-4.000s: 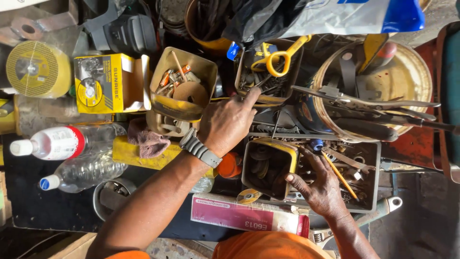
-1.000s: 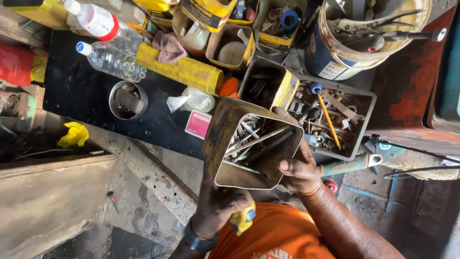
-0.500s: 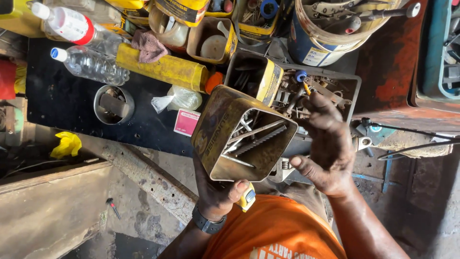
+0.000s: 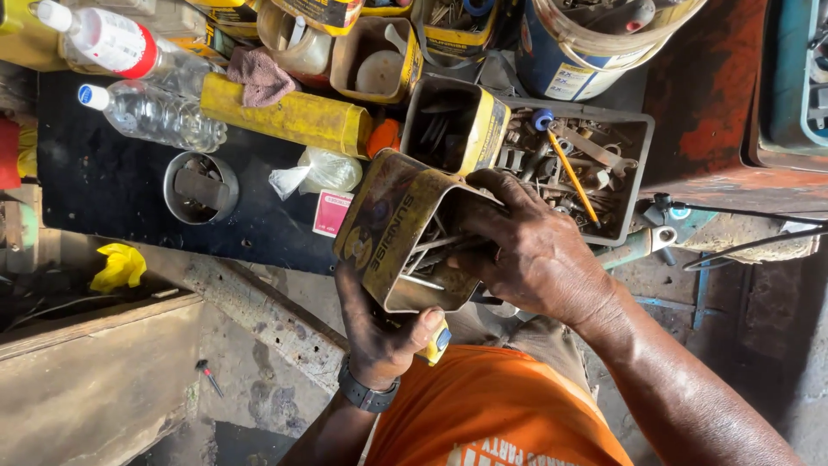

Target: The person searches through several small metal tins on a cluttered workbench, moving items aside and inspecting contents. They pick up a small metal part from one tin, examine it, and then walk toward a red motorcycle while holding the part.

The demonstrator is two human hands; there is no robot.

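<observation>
My left hand (image 4: 379, 332) grips the bottom of a cut-open rusty yellow tin (image 4: 384, 226), tilted toward me, with several long metal rods and nails (image 4: 427, 259) inside. My right hand (image 4: 535, 250) reaches into the tin's open mouth, fingers down among the rods; whether it holds one I cannot tell. A small yellow thing (image 4: 438, 343) shows under my left thumb. I wear a dark wristwatch (image 4: 366, 393) and an orange shirt (image 4: 500, 406).
A black board (image 4: 129, 224) carries plastic bottles (image 4: 151, 112), a round metal cup (image 4: 200, 187), a yellow canister (image 4: 289, 119) and a plastic bag (image 4: 319, 171). Behind are more yellow tins (image 4: 457, 121), a grey tray of spanners (image 4: 586, 173), a bucket (image 4: 595, 43) and a rusty red surface (image 4: 724, 103).
The tin has come closer and tilted more. My right hand moved from the tin's side rim into its opening, among the rods.
</observation>
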